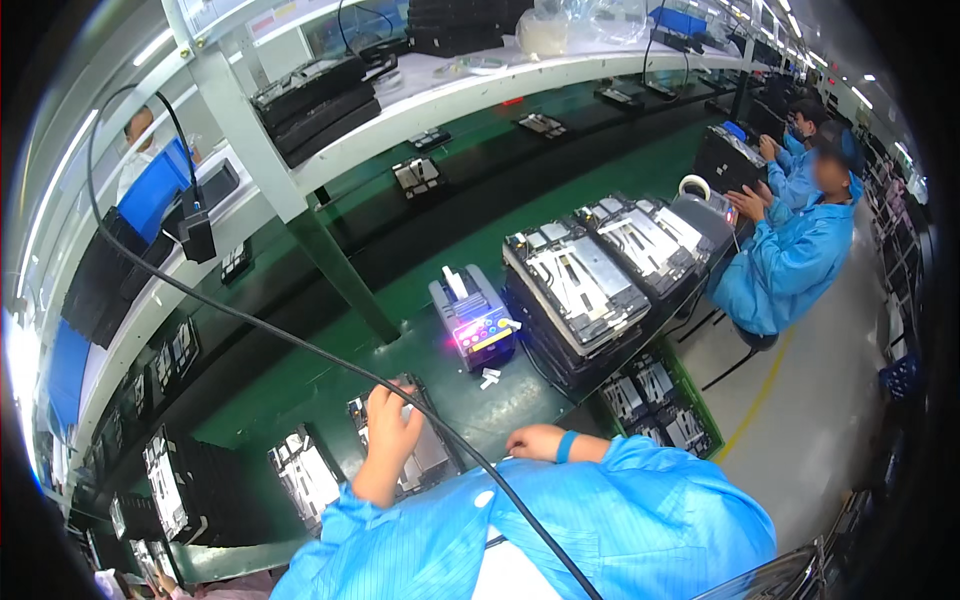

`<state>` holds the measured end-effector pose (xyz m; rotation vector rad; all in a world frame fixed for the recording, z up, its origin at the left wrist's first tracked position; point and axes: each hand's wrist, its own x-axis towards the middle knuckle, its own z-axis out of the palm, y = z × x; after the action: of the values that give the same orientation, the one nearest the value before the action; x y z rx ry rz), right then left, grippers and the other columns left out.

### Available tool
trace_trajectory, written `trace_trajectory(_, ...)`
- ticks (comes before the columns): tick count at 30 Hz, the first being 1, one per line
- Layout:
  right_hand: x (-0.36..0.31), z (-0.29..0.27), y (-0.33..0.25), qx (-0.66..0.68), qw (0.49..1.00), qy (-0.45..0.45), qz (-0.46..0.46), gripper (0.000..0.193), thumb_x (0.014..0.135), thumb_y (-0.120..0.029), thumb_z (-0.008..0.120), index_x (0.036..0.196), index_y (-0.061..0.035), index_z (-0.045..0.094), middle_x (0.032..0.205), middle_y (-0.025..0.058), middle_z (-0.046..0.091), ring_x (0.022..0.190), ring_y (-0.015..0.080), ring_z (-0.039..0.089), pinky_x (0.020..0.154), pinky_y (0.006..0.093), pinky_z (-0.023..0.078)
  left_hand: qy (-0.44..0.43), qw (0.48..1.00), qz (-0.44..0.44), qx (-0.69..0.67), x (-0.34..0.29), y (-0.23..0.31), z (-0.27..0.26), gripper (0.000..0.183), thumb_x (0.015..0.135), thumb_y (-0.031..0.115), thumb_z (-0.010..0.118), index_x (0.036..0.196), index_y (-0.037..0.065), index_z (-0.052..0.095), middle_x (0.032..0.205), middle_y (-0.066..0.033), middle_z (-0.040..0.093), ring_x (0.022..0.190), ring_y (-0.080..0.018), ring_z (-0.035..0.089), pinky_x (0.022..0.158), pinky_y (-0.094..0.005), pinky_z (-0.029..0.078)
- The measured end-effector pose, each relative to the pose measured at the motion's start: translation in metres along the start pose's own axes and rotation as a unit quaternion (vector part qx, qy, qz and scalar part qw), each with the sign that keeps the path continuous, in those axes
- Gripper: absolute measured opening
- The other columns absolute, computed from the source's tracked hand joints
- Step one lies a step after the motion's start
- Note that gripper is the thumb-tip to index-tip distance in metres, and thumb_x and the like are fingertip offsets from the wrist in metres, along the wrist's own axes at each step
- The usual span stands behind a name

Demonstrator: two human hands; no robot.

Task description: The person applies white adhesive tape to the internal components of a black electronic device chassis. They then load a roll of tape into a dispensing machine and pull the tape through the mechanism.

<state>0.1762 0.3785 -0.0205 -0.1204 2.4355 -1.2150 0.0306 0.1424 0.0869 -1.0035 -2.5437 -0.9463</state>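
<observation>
My left hand (393, 430) reaches over a flat electronic device (432, 455) with silver and black parts, lying on the green bench before me. Its fingers look stretched out and touch the device near its far edge. My right hand (535, 441), with a blue band on the wrist, is near the bench's front edge. Its fingers are curled together, and whatever they may hold is hidden. Beyond both hands stands a grey tape dispenser (474, 318) with lit buttons and a white strip on top. Small white pieces (489, 378) lie in front of it.
Stacked trays of similar devices (575, 285) rise at the right. A green crate (690, 405) sits below them. Another device (303, 470) and a tall stack (185, 480) are at the left. A black cable (300, 345) crosses the view. Co-workers in blue (795, 255) sit far right.
</observation>
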Motion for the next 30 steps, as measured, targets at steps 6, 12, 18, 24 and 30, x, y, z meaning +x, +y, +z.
trace_trajectory(6,-0.039,-0.057,-0.064,0.156,0.974,0.165,0.024,0.025,0.085,-0.023,0.059,0.100,-0.0031,0.063,0.092,0.0150,0.066,0.083,0.0266,0.064,0.074,0.0354,0.050,-0.100,0.992,0.016,-0.073,0.085,0.000,0.039,0.050,0.075,0.020,0.068,0.116,-0.001,0.051,0.119,-0.0207,0.049,0.113,-0.0379,0.047,0.097,-0.0409,0.040)
trace_trajectory(12,-0.004,-0.167,-0.128,-0.099,0.940,0.324,-0.050,0.020,0.081,-0.020,0.058,0.090,-0.0027,0.064,0.081,0.0154,0.063,0.078,0.0333,0.061,0.072,0.0390,0.050,-0.155,0.987,-0.026,-0.028,0.101,-0.006,0.083,0.064,0.077,0.024,0.070,0.128,-0.002,0.041,0.135,-0.0244,0.039,0.126,-0.0390,0.039,0.104,-0.0397,0.035)
trace_trajectory(18,0.143,-0.226,-0.098,-0.249,0.948,0.137,0.146,0.023,0.075,-0.014,0.059,0.093,-0.0022,0.068,0.095,0.0214,0.065,0.091,0.0354,0.064,0.080,0.0403,0.051,-0.135,0.989,-0.021,-0.060,0.086,-0.018,0.096,0.066,0.076,0.021,0.070,0.132,0.002,0.039,0.139,-0.0235,0.036,0.126,-0.0380,0.040,0.103,-0.0407,0.037)
trace_trajectory(24,0.197,-0.223,-0.052,-0.253,0.947,0.065,0.187,0.027,0.074,-0.017,0.061,0.096,-0.0052,0.071,0.105,0.0180,0.065,0.099,0.0333,0.062,0.086,0.0386,0.049,-0.141,0.986,-0.061,-0.069,0.091,-0.010,0.096,0.059,0.080,0.021,0.067,0.130,0.001,0.044,0.137,-0.0241,0.039,0.128,-0.0355,0.039,0.107,-0.0368,0.032)
trace_trajectory(30,0.199,-0.216,-0.050,-0.175,0.940,0.188,0.226,0.028,0.074,-0.014,0.060,0.099,-0.0059,0.069,0.106,0.0181,0.064,0.101,0.0323,0.062,0.087,0.0379,0.049,-0.134,0.985,-0.083,-0.066,0.093,-0.003,0.096,0.057,0.081,0.022,0.067,0.129,0.001,0.046,0.138,-0.0220,0.039,0.128,-0.0328,0.040,0.106,-0.0358,0.034)
